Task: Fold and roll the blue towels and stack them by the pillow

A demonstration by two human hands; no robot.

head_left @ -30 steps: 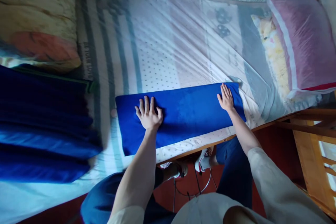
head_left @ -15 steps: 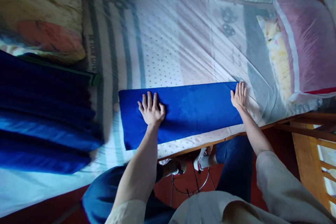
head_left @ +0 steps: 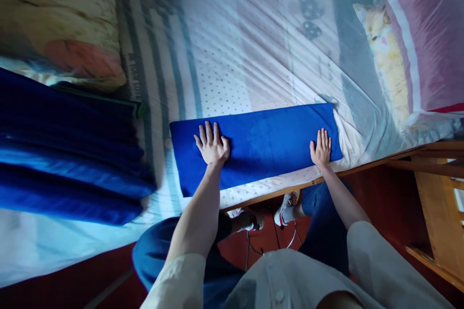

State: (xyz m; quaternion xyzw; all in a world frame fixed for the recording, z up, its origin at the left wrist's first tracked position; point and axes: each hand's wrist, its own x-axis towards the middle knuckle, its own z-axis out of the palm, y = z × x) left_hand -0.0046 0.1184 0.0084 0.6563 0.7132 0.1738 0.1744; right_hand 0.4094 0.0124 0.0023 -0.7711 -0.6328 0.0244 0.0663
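A blue folded cloth [head_left: 268, 140] lies flat in a long rectangle near the front edge of the bed. My left hand [head_left: 213, 147] rests palm down on its left part, fingers spread. Toward its right end, my right hand [head_left: 321, 148] lies flat on the fabric with the fingers stretched out. Neither hand grips anything. The cloth's surface looks mostly smooth, and its short right edge shows just beyond my right hand.
Under the cloth spreads a patterned, wrinkled bed sheet [head_left: 232, 58]. More blue fabric [head_left: 65, 164] is heaped at the left, below a yellowish pillow [head_left: 68, 19]. A pink cushion [head_left: 431, 34] and a cat-shaped plush [head_left: 389, 67] lie at the right. A wooden bed rail [head_left: 362, 168] runs along the front.
My right hand has slid from the cloth's upper right corner toward me and slightly left. The left hand stays on the same part of the cloth. The camera view has shifted a little.
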